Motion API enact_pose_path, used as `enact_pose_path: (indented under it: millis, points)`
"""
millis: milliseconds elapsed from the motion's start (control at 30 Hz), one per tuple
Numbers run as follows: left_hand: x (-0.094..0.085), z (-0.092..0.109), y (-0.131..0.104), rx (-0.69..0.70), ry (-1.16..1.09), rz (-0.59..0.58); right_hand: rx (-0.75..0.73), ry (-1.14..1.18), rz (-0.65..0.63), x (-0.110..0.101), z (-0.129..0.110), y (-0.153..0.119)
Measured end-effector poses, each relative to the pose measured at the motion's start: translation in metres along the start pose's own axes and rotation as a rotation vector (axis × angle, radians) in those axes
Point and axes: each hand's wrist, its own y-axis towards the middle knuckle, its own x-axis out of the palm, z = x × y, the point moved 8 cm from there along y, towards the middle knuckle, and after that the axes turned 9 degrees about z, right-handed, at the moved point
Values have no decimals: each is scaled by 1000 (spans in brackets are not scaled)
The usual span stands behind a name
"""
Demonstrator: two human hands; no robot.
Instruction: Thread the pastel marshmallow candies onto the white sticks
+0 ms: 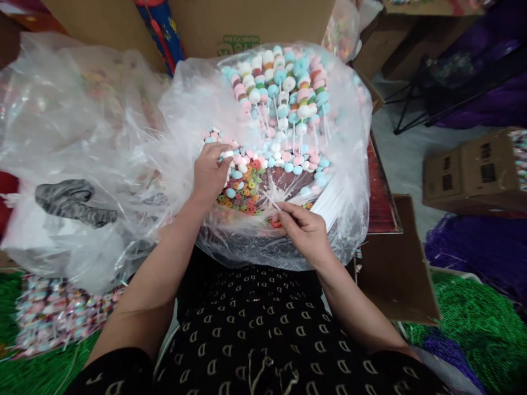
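Observation:
My left hand [211, 171] is closed in a pinch on a white marshmallow [227, 154], above a heap of loose pastel marshmallows [287, 159]. Between the thumb and fingers of my right hand [303, 230] is a thin white stick [269, 198], its tip pointing up and left. Small coloured ring candies [248, 189] lie between my two hands. Farther back, finished rows of marshmallow skewers [284, 90] rest with their sticks toward me. A bundle of white sticks [331, 197] lies just right of my right hand. Everything sits on a clear plastic bag [263, 241].
Clear plastic bags [102, 137] with a grey patterned cloth sleeve [76, 203] spread at the left. A cardboard box [263, 24] stands behind the candy. At the right are a red table edge [382, 192], an open carton [399, 269], and green tinsel-like strands [477, 323].

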Motion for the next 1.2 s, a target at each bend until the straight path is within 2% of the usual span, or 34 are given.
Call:
enact_pose_path:
  millis: [100, 233, 333, 467, 633, 767, 867, 967, 1067, 1200]
  points:
    - [-5, 14, -7, 9, -93, 54, -2, -29, -27, 11, -7, 11]
    - [-5, 24, -17, -78, -153, 84, -1, -63, -67, 30, -10, 29]
    - [-1, 38, -28, -78, -164, 25, -11, -65, -42, 37, -8, 42]
    - [9, 55, -52, -78, -225, -82, -34, -33, 18, 34, -6, 51]
    - [33, 48, -84, -324, -479, -242, -63, 43, -12, 31, -6, 47]
    - [48, 48, -97, -503, -746, -338, 33, 85, 20, 24, 3, 45]
    - [50, 46, -101, -633, -909, -305, 79, 118, 95, 16, 8, 47]
    - [49, 44, -104, -711, -976, -253, 61, 103, 152, 10, 7, 49]
    - [48, 46, -105, -721, -975, -236, 45, 45, 178, 9, 5, 49]
    - [48, 49, -105, -691, -964, -193, 71, 39, 143, 15, 5, 47]
